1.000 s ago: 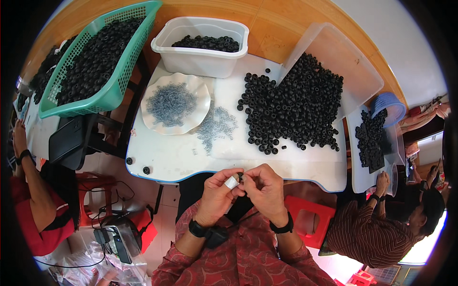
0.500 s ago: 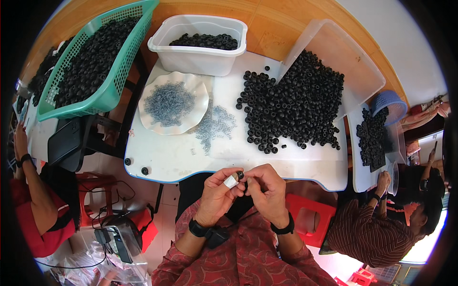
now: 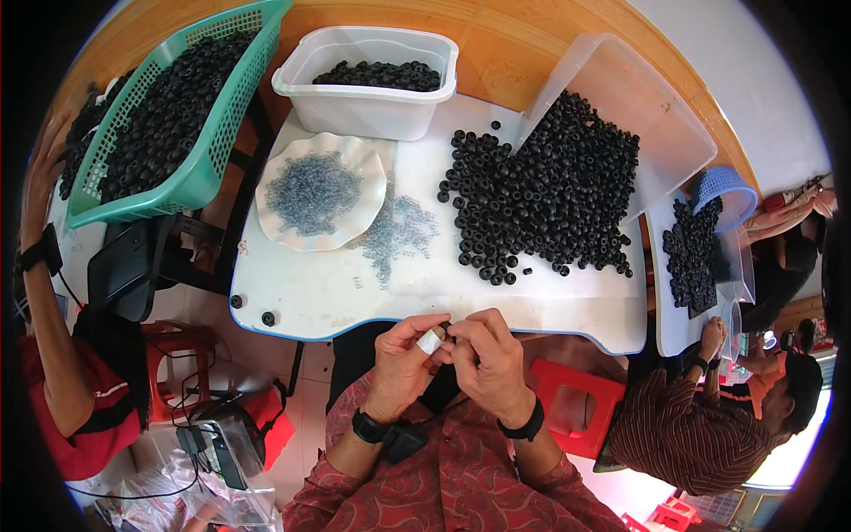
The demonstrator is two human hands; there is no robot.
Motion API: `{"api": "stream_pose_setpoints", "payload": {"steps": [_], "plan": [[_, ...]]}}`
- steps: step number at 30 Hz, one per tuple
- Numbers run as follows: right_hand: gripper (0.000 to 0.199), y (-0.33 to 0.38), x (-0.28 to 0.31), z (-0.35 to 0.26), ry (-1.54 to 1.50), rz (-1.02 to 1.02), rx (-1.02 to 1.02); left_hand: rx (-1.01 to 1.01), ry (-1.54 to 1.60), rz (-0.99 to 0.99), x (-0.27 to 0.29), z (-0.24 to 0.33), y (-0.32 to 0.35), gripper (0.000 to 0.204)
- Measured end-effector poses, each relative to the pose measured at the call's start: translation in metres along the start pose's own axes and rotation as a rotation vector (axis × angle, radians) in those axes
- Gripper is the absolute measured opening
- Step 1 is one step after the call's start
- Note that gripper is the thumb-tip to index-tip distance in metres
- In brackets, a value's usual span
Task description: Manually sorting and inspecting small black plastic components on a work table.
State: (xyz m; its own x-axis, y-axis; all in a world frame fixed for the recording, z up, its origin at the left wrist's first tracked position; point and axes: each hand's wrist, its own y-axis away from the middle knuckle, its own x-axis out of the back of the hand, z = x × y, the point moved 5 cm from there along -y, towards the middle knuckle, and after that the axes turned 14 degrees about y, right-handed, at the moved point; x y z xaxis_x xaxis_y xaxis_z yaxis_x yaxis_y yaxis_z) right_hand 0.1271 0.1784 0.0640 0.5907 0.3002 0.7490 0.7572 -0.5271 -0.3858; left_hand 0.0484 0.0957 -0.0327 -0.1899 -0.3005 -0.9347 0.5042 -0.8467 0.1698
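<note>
My left hand (image 3: 403, 359) and my right hand (image 3: 486, 355) meet just in front of the near edge of the white table (image 3: 310, 297), fingertips pinched together on a small black ring (image 3: 449, 332). A white wrap covers my left thumb. Both wrists wear black bands. A large heap of black rings (image 3: 541, 195) lies on the table ahead of my right hand. A white scalloped plate (image 3: 359, 151) holding small grey-blue rings sits ahead to the left, with more of them spilled (image 3: 399, 226) beside it.
A white tub (image 3: 355, 93) of black rings and a tipped clear bin (image 3: 647, 115) stand at the back. A green basket (image 3: 208, 164) full of rings sits far left. Two loose rings (image 3: 253, 310) lie near the table's left corner. Other people sit at left and right.
Both hands stay pinched together at the table edge; the fingers have shifted only slightly around the small ring.
</note>
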Motion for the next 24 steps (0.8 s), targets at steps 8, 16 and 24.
{"api": "stream_pose_setpoints", "payload": {"steps": [8,16,24], "plan": [[0.017,-0.0015,0.0024,0.0044,-0.124,-0.014,-0.12,0.006,0.048,-0.016,-0.0005,0.0028,-0.0017,0.025],[0.023,0.002,0.002,-0.0013,-0.083,0.046,-0.052,0.03,0.052,-0.002,-0.0022,0.0043,-0.0015,0.025],[0.026,-0.0023,0.0066,0.0046,-0.078,-0.027,-0.018,0.011,0.016,-0.006,-0.0036,0.0045,-0.0016,0.024]]}}
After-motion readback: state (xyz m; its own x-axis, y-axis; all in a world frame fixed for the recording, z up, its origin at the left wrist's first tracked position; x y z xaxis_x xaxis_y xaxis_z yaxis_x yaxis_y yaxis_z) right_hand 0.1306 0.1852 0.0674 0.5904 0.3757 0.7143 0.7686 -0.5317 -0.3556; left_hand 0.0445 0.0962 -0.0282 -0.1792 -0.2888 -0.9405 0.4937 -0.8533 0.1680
